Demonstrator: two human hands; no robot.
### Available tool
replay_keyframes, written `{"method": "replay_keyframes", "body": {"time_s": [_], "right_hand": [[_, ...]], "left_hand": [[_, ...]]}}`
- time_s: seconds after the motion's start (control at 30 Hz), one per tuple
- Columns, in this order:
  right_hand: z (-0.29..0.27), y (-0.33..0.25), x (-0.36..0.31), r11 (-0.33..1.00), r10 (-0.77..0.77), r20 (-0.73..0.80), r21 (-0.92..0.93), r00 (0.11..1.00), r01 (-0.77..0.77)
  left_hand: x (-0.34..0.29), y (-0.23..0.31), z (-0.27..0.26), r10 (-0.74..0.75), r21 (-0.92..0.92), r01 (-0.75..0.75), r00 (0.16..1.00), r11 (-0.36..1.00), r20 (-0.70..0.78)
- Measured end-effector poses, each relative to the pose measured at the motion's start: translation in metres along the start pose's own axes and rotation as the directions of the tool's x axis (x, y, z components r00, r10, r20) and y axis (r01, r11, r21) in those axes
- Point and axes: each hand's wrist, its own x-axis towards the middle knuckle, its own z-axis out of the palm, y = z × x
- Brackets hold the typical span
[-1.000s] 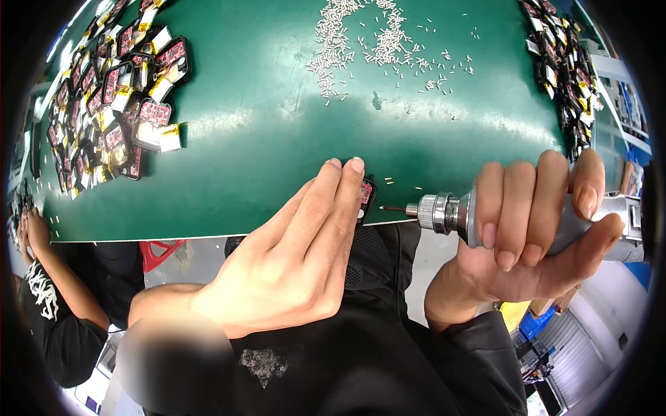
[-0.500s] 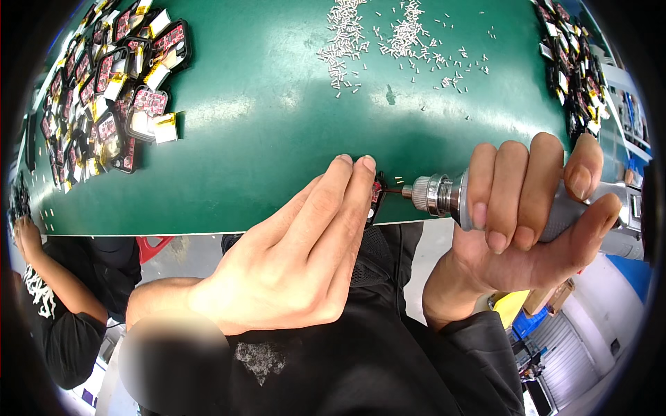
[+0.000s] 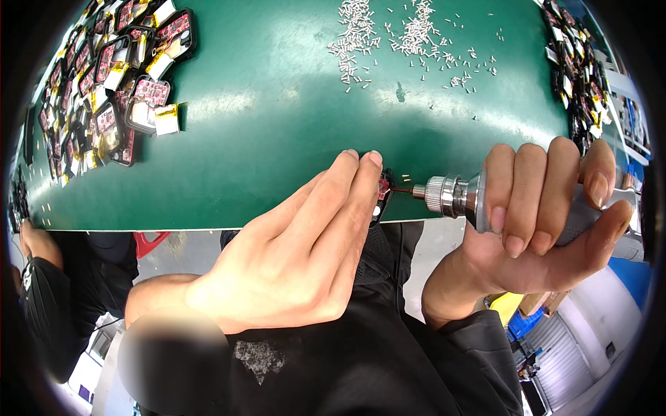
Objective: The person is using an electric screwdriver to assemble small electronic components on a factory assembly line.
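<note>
Under the outstretched, joined fingers of my left hand (image 3: 291, 243), a small black case with a red circuit board (image 3: 383, 191) is held at the table's near edge. The fingers cover most of it; its right side shows. My right hand (image 3: 541, 208) is wrapped around a grey and silver electric screwdriver (image 3: 444, 195), held level and pointing left. Its thin reddish bit reaches the right side of the board; whether the tip touches a screw is too small to tell. Two small brass-coloured screws (image 3: 406, 178) lie just beyond the bit.
Loose silver screws (image 3: 357, 35) are scattered at the far side of the green table (image 3: 263, 159). Open black cases with red boards and batteries (image 3: 104, 83) are piled at the left, and another pile (image 3: 576, 62) stands at the right. A co-worker's arm (image 3: 41, 249) is at the lower left.
The screwdriver has shifted slightly right, and more of its bit shows. My left hand stays on the case. The co-worker's arm has moved, and the whole view has shifted a little.
</note>
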Motion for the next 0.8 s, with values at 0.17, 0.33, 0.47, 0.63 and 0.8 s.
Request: {"method": "replay_keyframes", "body": {"time_s": [0.17,0.33,0.47,0.63,0.8], "right_hand": [[0.008,-0.004,-0.003,1.0,0.012,-0.052,-0.014,0.999,-0.013],[0.008,0.0,-0.008,0.993,-0.074,-0.088,0.081,0.993,0.081],[0.01,0.004,-0.009,0.985,-0.091,-0.081,0.138,0.993,0.101],[0.01,0.005,-0.01,0.976,-0.106,-0.115,0.177,0.988,0.125],[0.007,0.004,-0.01,0.976,-0.105,-0.083,0.181,0.991,0.118]], "left_hand": [[0.004,0.002,-0.005,-0.059,-0.138,0.069,0.995,0.988,0.08],[0.004,0.006,0.003,-0.095,-0.118,0.087,0.993,0.989,-0.065],[0.002,0.006,0.01,-0.102,-0.12,0.088,0.988,0.989,-0.118],[0.002,0.006,0.011,-0.099,-0.125,0.081,0.984,0.989,-0.147],[0.002,0.006,0.011,-0.106,-0.151,0.083,0.983,0.985,-0.151]]}}
